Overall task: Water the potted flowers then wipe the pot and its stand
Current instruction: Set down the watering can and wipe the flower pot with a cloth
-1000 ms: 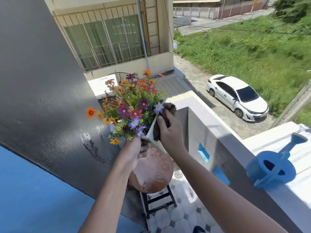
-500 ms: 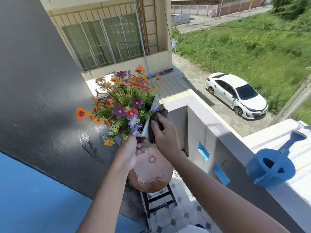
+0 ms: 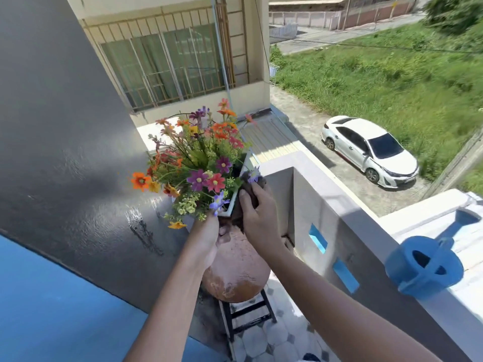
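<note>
The pot (image 3: 235,267), a round terracotta belly with a pale squarish rim, sits on a black stand (image 3: 248,313) tucked into the balcony corner, between the dark grey wall and the low parapet (image 3: 337,197). The flowers (image 3: 198,158) spill out of it in orange, purple and red. The right hand (image 3: 257,214) is clenched on a dark cloth (image 3: 252,190), pressing it against the rim on the parapet side, thumb on top. The left hand (image 3: 209,237) is wrapped round the neck just under the rim, fingers curled against the clay, bracing it. The blue watering can (image 3: 423,267) rests on top of the parapet, well apart from both hands, so I would judge the watering finished and the wiping only begun at the top; the belly shows pale chalky patches and the stand looks untouched. What worries me is the perch: the stand looks narrow next to that bulging pot, and a hard push along the rim could rock the pot if the left hand loosens. The cloth is also right in among the blooms, so a careless sweep may snag a stem or knock petals off. And that can sits close to the outer edge with a drop to the driveway and a white car (image 3: 368,150) below; an elbow swung wide could send it over.
</note>
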